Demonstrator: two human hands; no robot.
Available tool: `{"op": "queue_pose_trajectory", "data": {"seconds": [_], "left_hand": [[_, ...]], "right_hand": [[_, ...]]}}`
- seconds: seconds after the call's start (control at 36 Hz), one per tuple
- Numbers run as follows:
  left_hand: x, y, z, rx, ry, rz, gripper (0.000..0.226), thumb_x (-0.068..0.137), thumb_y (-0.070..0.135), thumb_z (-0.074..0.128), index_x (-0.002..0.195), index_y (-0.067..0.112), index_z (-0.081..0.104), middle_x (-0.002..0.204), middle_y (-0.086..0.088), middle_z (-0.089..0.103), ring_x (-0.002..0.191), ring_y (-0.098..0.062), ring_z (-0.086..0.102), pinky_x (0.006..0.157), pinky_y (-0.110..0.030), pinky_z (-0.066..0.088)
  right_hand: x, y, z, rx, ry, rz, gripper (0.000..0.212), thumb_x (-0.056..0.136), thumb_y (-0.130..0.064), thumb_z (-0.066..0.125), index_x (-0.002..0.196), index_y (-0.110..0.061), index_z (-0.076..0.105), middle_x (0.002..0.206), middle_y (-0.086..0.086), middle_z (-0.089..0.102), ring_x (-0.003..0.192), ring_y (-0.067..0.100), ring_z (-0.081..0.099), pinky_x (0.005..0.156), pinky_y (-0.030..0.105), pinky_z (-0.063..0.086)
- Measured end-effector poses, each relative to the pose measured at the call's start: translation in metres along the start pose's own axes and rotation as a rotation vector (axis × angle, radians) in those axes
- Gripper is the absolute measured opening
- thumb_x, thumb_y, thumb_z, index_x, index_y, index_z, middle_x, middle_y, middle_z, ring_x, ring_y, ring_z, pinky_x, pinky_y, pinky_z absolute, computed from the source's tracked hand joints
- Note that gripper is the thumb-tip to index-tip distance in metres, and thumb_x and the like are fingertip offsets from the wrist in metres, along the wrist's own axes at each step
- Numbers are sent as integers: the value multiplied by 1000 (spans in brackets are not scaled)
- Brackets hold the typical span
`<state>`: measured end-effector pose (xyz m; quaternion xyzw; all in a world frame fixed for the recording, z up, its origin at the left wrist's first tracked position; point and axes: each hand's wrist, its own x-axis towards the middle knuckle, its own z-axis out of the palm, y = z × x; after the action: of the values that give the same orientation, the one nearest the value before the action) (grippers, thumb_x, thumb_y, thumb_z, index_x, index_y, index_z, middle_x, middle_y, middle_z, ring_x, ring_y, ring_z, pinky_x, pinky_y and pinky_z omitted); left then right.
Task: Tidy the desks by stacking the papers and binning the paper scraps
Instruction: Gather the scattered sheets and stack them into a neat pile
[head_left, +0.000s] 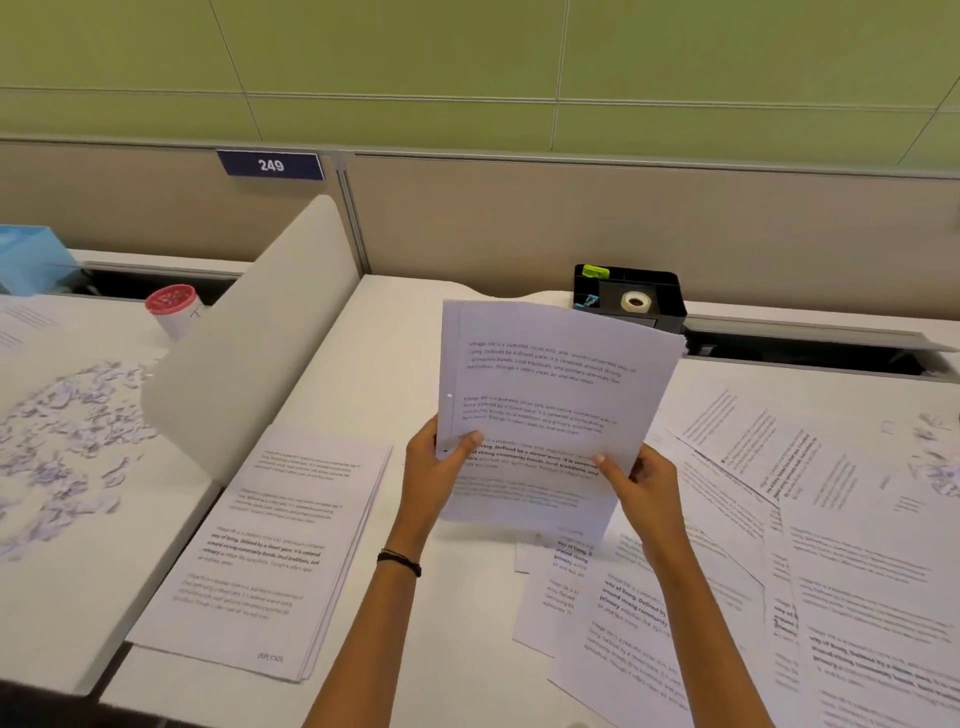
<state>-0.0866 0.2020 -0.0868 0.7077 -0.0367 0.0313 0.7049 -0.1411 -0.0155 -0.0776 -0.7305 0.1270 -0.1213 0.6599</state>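
Both my hands grip one sheaf of papers (550, 395), held tilted up above the table (374, 353). My left hand (431, 467) pinches its lower left edge with the thumb on the front, and my right hand (644, 483) holds the lower right corner. Just left of my left hand lies a neat stack (275, 545) of printed sheets. Under and right of my right hand, loose sheets (831, 519) overlap in disorder. Far left, past a curved divider (260, 332), paper scraps (62, 441) lie scattered.
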Motion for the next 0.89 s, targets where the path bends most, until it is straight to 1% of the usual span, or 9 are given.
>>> {"op": "queue_pose_trajectory", "data": {"seconds": [0.14, 0.25, 0.39, 0.44, 0.5, 0.58, 0.67, 0.78, 0.89], "left_hand": [[3, 1, -35, 81, 34, 10, 25, 87, 17, 65, 111, 15, 62, 104, 1, 69, 88, -16, 69, 70, -30, 58], [0, -4, -64, 158, 67, -6, 24, 86, 20, 66, 110, 14, 62, 102, 2, 69, 89, -13, 68, 72, -27, 57], [-2, -19, -106, 316, 92, -89, 14, 86, 22, 67, 98, 21, 61, 99, 7, 68, 91, -12, 66, 76, -25, 55], [-5, -22, -119, 351, 113, -130, 15, 85, 22, 67, 97, 24, 59, 100, 14, 65, 94, -3, 61, 87, -24, 48], [-9, -24, -131, 386, 149, -175, 18, 86, 18, 66, 98, 24, 54, 96, 22, 56, 90, 9, 50, 89, -21, 39], [-13, -32, -154, 433, 176, -213, 24, 86, 18, 66, 108, 16, 59, 101, 9, 62, 93, -4, 57, 90, -25, 45], [-16, -40, -176, 478, 211, -257, 29, 87, 17, 65, 114, 9, 60, 105, 2, 62, 97, -13, 56, 78, -14, 42], [-18, -49, -204, 572, 261, -323, 35, 87, 23, 66, 118, 8, 59, 118, -6, 62, 111, -20, 53, 90, -31, 40], [-23, -52, -224, 611, 319, -391, 34, 88, 24, 64, 119, 11, 58, 120, -7, 60, 116, -23, 51, 85, -31, 40]], "right_hand": [[-2, 0, 25, 29, -78, 37, 20, 87, -10, 62, 95, -29, 62, 95, -11, 67, 85, 5, 65, 66, 18, 55], [-6, 5, 48, 44, -171, 141, 19, 86, -9, 63, 100, -23, 62, 96, -10, 67, 86, 4, 64, 62, 17, 53], [-11, 19, 81, 20, -279, 288, 20, 87, -10, 62, 106, -18, 62, 100, -2, 68, 89, 11, 65, 62, 22, 52], [-13, 25, 95, 17, -320, 320, 20, 87, -9, 61, 105, -19, 62, 101, 0, 69, 90, 14, 66, 65, 25, 56], [-17, 30, 108, 18, -360, 342, 21, 87, -8, 61, 105, -19, 63, 102, 1, 70, 90, 15, 68, 68, 28, 58], [-21, 36, 130, 15, -422, 389, 22, 87, -7, 61, 107, -16, 62, 98, -2, 71, 85, 12, 69, 65, 28, 58], [-26, 40, 151, 12, -479, 433, 25, 87, -5, 60, 111, -13, 60, 97, 0, 70, 85, 14, 69, 63, 28, 58], [-31, 42, 177, 18, -528, 472, 25, 87, -3, 59, 109, -15, 58, 96, 2, 69, 81, 12, 69, 56, 23, 55], [-37, 47, 203, -27, -567, 504, 33, 87, -3, 59, 116, -17, 52, 102, 4, 68, 83, 15, 69, 58, 26, 57]]}}
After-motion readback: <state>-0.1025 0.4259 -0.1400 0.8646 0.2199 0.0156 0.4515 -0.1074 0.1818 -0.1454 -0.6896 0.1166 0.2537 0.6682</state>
